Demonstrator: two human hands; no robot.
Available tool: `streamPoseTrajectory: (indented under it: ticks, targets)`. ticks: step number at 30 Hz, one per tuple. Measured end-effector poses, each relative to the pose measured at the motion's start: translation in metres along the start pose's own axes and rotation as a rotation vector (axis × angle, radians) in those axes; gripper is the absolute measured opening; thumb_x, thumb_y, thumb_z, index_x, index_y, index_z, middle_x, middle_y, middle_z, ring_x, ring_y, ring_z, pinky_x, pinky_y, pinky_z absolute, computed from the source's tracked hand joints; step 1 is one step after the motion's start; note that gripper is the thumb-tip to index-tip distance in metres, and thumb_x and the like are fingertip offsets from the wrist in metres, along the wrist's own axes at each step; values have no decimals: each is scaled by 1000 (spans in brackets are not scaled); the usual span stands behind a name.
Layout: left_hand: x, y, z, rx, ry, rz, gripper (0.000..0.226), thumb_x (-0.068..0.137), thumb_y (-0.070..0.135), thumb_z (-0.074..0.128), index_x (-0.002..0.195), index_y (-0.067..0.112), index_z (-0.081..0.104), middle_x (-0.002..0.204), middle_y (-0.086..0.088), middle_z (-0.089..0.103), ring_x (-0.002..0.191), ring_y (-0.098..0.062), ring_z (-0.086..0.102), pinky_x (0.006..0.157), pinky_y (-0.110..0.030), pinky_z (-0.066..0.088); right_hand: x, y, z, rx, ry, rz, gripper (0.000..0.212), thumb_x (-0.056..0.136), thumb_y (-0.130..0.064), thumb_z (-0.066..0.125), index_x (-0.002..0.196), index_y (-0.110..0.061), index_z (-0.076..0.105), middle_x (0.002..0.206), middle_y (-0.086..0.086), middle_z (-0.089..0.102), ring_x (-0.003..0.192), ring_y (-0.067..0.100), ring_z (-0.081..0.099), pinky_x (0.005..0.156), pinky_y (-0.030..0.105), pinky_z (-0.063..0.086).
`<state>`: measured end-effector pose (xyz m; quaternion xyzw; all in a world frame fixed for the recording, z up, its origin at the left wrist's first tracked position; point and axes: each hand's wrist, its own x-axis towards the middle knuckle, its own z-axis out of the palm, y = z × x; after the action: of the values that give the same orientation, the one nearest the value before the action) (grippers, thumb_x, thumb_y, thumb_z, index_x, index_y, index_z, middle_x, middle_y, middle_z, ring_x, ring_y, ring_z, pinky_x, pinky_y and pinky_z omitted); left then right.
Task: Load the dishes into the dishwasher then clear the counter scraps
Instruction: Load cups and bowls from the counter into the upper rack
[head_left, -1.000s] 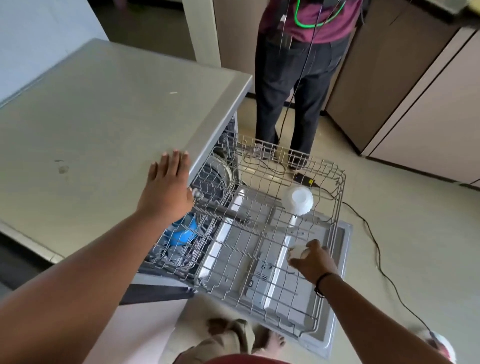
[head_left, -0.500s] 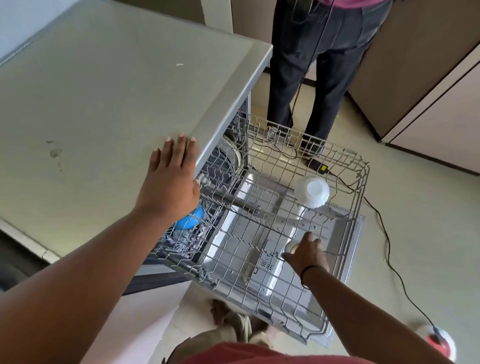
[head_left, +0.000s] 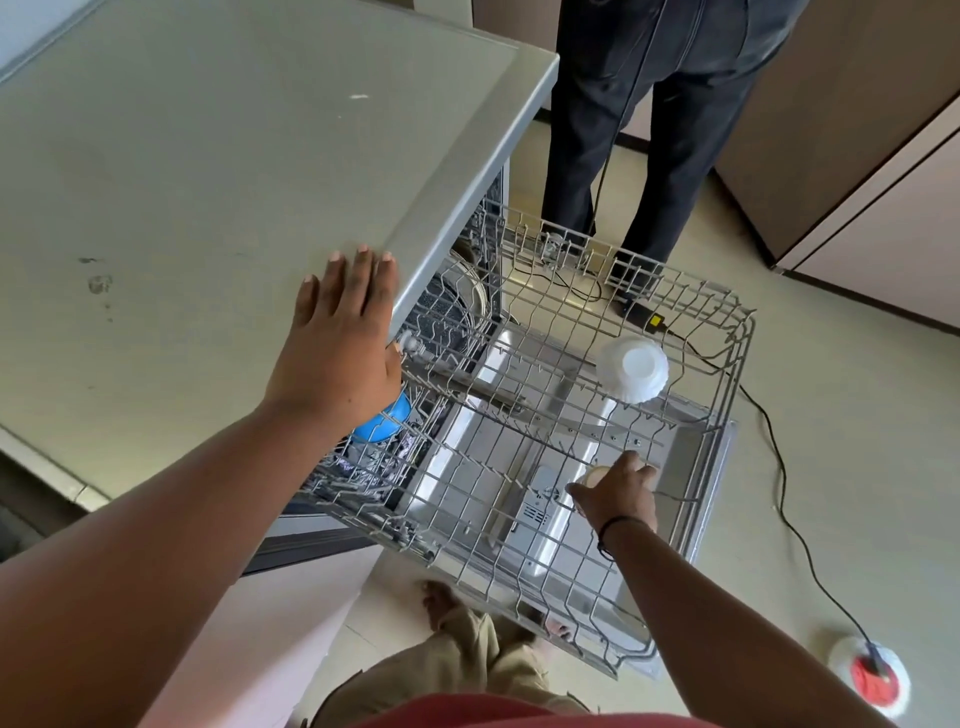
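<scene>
Currently, left hand (head_left: 340, 338) lies flat, fingers straight, on the counter (head_left: 182, 182) edge at 10 o'clock. Right hand (head_left: 615, 491) grips a small pale cup (head_left: 595, 475) low in the pulled-out rack (head_left: 727, 415), near its 5 o'clock side. White bowl (head_left: 632, 368) sits upside down at 2 o'clock; blue bowl (head_left: 382, 421) sits just below the left hand.

Beige floor (head_left: 857, 441), brown cabinets (head_left: 857, 130), a black cable (head_left: 779, 467) trailing across.
</scene>
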<state>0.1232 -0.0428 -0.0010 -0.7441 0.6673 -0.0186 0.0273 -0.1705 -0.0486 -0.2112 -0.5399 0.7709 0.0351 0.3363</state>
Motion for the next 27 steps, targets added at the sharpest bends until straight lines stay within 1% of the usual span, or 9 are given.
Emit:
streamPoseTrajectory:
  ticks: [4, 7, 10, 13, 16, 18, 21, 24, 27]
  targets:
    - [0, 1, 0, -7, -3, -5, 81, 83, 23, 60, 150, 4, 18, 155, -23, 21, 141, -45, 21, 114, -56, 18, -2, 1, 2, -50, -22, -80, 76, 70, -42, 80, 120, -12, 31, 117, 15, 38, 98, 45, 60, 78, 47, 54]
    - [0, 0, -1, -7, -1, -4, 81, 83, 22, 60, 150, 5, 16, 155, -22, 20, 142, -44, 19, 114, -55, 17, -2, 1, 0, -96, -51, -81, 79, 72, -41, 79, 127, -12, 30, 120, 16, 38, 104, 44, 58, 83, 49, 53]
    - [-1, 1, -1, -8, -1, -2, 81, 84, 22, 59, 150, 5, 15, 156, -22, 19, 142, -44, 18, 115, -54, 16, -3, 1, -1, -77, -57, -73, 85, 70, -39, 81, 130, -14, 26, 122, 16, 38, 107, 44, 57, 84, 50, 53]
    - [-1, 1, -1, -12, 1, -7, 81, 84, 22, 59, 150, 5, 15, 156, -21, 18, 143, -43, 18, 115, -54, 16, -4, 5, 0, -30, -67, -112, 91, 69, -39, 82, 133, -16, 21, 125, 18, 39, 107, 45, 56, 87, 47, 51]
    - [-1, 1, -1, -12, 4, -4, 81, 84, 22, 58, 150, 5, 15, 156, -21, 18, 143, -43, 17, 115, -54, 16, -6, 10, 1, 1, -97, -136, 91, 71, -36, 79, 136, -15, 20, 127, 18, 37, 109, 44, 55, 91, 46, 48]
    - [-1, 1, 0, -14, 2, -3, 81, 84, 23, 58, 150, 5, 15, 156, -21, 18, 143, -43, 17, 115, -54, 16, -9, 12, 3, 14, -110, -145, 83, 74, -34, 76, 135, -14, 23, 126, 18, 36, 105, 44, 56, 90, 46, 50]
    - [-1, 1, 0, -12, 6, -2, 81, 84, 23, 57, 151, 5, 15, 156, -20, 18, 143, -42, 17, 116, -54, 16, -12, 15, 2, 48, -72, -154, 63, 77, -33, 73, 122, -14, 33, 120, 15, 41, 97, 41, 59, 83, 46, 54]
    - [-2, 1, 0, -22, 11, -5, 81, 84, 23, 58, 151, 5, 15, 156, -20, 18, 143, -42, 17, 116, -53, 15, -15, 17, 1, 35, -24, -137, 58, 77, -32, 72, 120, -16, 36, 118, 14, 44, 96, 40, 60, 81, 46, 55]
    - [-2, 1, 0, -25, 13, -7, 81, 85, 23, 58, 151, 5, 15, 156, -20, 18, 143, -42, 17, 116, -53, 15, -16, 15, 3, 2, -33, -128, 56, 79, -28, 71, 120, -15, 36, 120, 14, 44, 98, 42, 60, 81, 47, 54]
